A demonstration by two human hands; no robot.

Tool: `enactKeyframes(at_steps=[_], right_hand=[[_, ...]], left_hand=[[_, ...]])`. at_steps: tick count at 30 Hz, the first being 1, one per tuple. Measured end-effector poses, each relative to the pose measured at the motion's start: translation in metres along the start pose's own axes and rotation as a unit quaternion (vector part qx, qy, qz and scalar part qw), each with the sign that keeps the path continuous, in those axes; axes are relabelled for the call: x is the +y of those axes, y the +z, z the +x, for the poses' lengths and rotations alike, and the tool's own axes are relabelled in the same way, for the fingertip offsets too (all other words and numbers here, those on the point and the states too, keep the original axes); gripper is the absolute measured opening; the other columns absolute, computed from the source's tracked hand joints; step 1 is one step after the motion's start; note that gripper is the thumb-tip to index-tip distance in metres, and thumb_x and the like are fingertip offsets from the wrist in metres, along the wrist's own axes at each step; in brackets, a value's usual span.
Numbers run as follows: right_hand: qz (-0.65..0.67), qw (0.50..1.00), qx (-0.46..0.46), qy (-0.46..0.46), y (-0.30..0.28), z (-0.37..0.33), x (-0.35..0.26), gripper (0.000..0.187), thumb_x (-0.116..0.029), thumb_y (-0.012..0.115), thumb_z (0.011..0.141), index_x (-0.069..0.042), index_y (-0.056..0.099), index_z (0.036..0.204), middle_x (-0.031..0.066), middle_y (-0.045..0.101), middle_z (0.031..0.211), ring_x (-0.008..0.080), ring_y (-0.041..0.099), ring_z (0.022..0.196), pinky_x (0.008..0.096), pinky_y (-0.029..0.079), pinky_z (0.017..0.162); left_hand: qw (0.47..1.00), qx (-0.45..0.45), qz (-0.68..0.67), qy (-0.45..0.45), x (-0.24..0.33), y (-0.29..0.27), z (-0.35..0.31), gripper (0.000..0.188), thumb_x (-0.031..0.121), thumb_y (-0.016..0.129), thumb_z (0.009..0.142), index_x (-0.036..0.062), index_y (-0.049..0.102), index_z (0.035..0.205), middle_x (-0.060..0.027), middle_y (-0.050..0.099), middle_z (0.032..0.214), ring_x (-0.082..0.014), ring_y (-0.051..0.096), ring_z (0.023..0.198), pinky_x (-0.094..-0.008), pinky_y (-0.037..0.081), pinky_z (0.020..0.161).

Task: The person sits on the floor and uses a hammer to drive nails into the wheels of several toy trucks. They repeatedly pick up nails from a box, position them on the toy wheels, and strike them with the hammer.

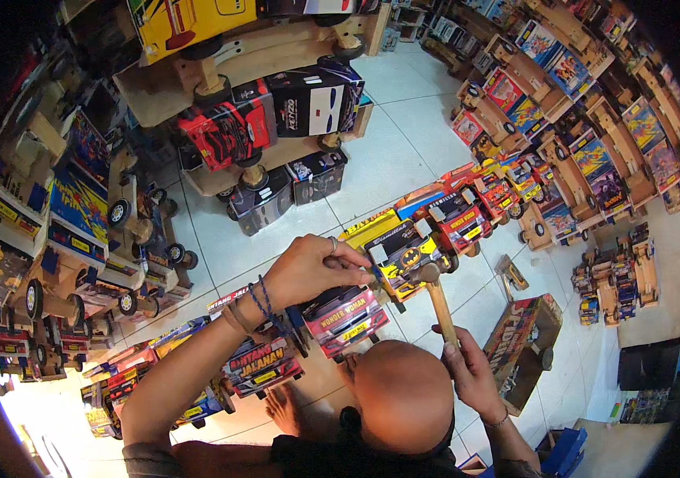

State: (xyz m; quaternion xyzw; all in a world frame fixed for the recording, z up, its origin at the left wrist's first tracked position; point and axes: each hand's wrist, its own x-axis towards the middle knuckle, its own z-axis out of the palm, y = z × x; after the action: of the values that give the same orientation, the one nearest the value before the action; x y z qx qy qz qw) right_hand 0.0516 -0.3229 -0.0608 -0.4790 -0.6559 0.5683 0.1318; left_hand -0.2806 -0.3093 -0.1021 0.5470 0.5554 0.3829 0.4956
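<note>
My right hand [474,373] grips the wooden handle of a hammer [440,309]. The hammer's head lies over the front corner of a yellow-and-black toy truck [399,248]. Beside that same truck is my left hand [320,271], its thumb and fingers pinched together at the truck's left edge. Whatever sits between those fingertips is too small to make out. A red-fronted toy truck [346,320] stands just below my left hand, partly covered by the wrist.
Toy trucks [463,219] form a diagonal row across the tiled floor [403,127]. An open wooden toy truck body [525,346] lies at right. Stacked trucks [236,127] stand at the back; more fill the left and right sides. A head hides the lower middle.
</note>
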Motion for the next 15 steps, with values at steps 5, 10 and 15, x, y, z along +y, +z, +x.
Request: enactKeyframes(at_steps=[5, 10, 15], right_hand=[[-0.008, 1.000, -0.003, 0.006, 0.002, -0.001, 0.001, 0.037, -0.020, 0.045, 0.110, -0.005, 0.049, 0.144, -0.0044, 0.045, 0.074, 0.0049, 0.041, 0.066, 0.0236, 0.036, 0.060], [-0.032, 0.999, -0.007, -0.004, 0.003, 0.002, 0.009, 0.038, -0.021, 0.051, 0.108, -0.003, 0.048, 0.142, -0.0016, 0.050, 0.069, 0.0068, 0.044, 0.062, 0.0266, 0.041, 0.057], [-0.078, 0.997, -0.009, -0.005, 0.005, 0.003, 0.008, 0.041, -0.019, 0.052, 0.106, -0.005, 0.047, 0.144, 0.0047, 0.056, 0.072, 0.0116, 0.052, 0.063, 0.0305, 0.045, 0.060]], left_hand=[[1.000, -0.004, -0.025, -0.002, 0.000, -0.001, 0.000, 0.028, 0.022, 0.083, 0.087, 0.0039, 0.078, 0.108, -0.0060, 0.077, 0.091, -0.0069, 0.069, 0.080, -0.0230, 0.054, 0.074], [1.000, 0.005, -0.017, 0.002, -0.004, 0.000, -0.002, 0.029, 0.023, 0.083, 0.086, 0.0042, 0.079, 0.108, -0.0053, 0.077, 0.089, -0.0058, 0.067, 0.077, -0.0227, 0.053, 0.070], [1.000, 0.003, -0.007, 0.013, -0.005, 0.000, -0.001, 0.030, 0.024, 0.084, 0.086, 0.0056, 0.079, 0.109, -0.0038, 0.077, 0.086, -0.0045, 0.065, 0.074, -0.0227, 0.051, 0.067]])
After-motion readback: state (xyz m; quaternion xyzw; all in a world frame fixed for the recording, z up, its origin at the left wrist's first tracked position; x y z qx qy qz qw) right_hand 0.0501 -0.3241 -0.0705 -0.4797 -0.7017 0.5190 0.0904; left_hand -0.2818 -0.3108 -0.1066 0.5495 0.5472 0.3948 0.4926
